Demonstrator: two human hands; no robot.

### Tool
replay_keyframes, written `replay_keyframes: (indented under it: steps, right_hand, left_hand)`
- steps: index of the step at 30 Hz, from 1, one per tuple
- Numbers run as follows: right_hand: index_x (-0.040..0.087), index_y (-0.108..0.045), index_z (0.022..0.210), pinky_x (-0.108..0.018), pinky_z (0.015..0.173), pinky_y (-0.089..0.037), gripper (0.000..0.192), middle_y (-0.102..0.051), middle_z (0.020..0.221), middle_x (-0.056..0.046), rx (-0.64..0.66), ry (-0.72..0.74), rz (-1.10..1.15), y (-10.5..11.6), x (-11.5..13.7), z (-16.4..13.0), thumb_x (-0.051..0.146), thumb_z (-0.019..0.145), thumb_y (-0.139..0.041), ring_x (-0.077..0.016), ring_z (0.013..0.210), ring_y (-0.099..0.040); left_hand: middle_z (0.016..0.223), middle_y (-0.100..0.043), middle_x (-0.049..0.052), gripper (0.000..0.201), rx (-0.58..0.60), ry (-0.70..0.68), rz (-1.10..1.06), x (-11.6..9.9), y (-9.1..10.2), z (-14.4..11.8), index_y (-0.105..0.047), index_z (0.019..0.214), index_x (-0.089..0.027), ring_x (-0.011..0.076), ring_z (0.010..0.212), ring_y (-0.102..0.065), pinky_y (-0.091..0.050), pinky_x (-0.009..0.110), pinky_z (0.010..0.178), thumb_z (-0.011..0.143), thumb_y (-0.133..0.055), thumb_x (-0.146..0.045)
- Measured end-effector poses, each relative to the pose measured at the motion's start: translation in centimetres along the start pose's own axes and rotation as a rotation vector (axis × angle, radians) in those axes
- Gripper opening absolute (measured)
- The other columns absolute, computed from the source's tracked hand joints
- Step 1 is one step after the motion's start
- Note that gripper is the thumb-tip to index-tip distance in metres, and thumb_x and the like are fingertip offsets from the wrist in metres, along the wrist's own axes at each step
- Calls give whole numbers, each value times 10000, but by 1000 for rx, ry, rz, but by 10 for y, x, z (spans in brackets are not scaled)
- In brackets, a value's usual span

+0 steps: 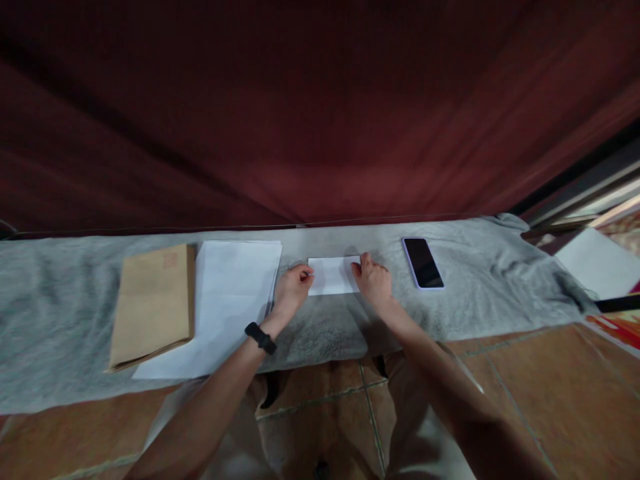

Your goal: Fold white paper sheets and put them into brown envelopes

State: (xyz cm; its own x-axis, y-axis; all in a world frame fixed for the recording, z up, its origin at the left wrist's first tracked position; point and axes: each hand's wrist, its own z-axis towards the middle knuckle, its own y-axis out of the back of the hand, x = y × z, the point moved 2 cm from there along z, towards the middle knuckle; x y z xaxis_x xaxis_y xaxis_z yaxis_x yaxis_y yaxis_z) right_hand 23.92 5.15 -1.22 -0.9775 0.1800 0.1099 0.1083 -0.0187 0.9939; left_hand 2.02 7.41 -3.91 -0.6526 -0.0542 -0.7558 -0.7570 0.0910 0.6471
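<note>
A small white rectangle of paper [333,276], seemingly folded, lies flat on the grey cloth between my hands. My left hand [294,285] pinches its left edge with thumb and finger; a dark band circles that wrist. At the right end, my right hand [373,279] grips the paper's edge, thumb on top and fingers curled at the far corner. Large white sheets [235,300] lie just left of my left hand. To the right of my right hand rests a phone [423,263] with a dark screen and a pale purple case.
A brown paper envelope or bag [153,300] with a red stamp overlaps the white sheets. The grey cloth [325,333] covers a long, narrow surface. Behind it hangs a dark red curtain [310,133]. Tiled floor [320,420] shows below, and a white sheet [600,263] lies far right.
</note>
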Motion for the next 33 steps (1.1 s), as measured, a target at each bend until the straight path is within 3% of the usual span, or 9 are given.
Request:
replay_keyframes:
  steps: [6, 12, 20, 29, 33]
  right_hand:
    - [114, -586, 1269, -434, 928, -467, 324, -688, 1153, -190, -231, 174, 56, 1, 2, -3, 303, 1034, -469, -324, 1075, -624]
    - [136, -572, 1377, -416, 1085, -448, 396, -593, 1436, -153, -180, 462, 289, -13, 20, -18, 293, 1058, -397, -269, 1313, -539]
    - [85, -440, 1533, -477, 1225, -321, 533, -446, 1597, -163, -161, 455, 208, -39, 23, -30, 344, 1073, -374, -291, 1498, -382]
    - [91, -408, 1560, -473, 1238, -298, 552, -411, 1619, -155, -191, 429, 166, -43, 24, -34, 349, 1073, -388, -278, 1521, -347]
    - [89, -407, 1562, -469, 1242, -289, 554, -392, 1629, -151, -189, 427, 150, -42, 24, -35, 350, 1075, -377, -276, 1526, -337]
  left_hand:
    - [753, -729, 8, 195, 40, -13, 107, -10, 5, -3, -769, 996, -200, 145, 638, -619, -397, 250, 601, 889, -606, -191]
    - [804, -753, 18, 209, 52, 0, 142, -18, 8, -6, -773, 1019, -207, 149, 662, -638, -413, 249, 622, 903, -600, -188]
    - [853, -770, 34, 223, 52, -9, 175, -21, 9, -6, -755, 1076, -191, 156, 687, -654, -418, 252, 627, 907, -610, -174]
    - [981, -776, 64, 260, 28, -34, 364, -29, 9, -15, -728, 1139, -223, 216, 844, -716, -501, 296, 739, 936, -569, -191]
    - [1158, -731, 110, 294, -75, -216, 427, -31, 3, -22, -708, 1165, -190, 244, 1029, -701, -543, 356, 901, 958, -500, -168]
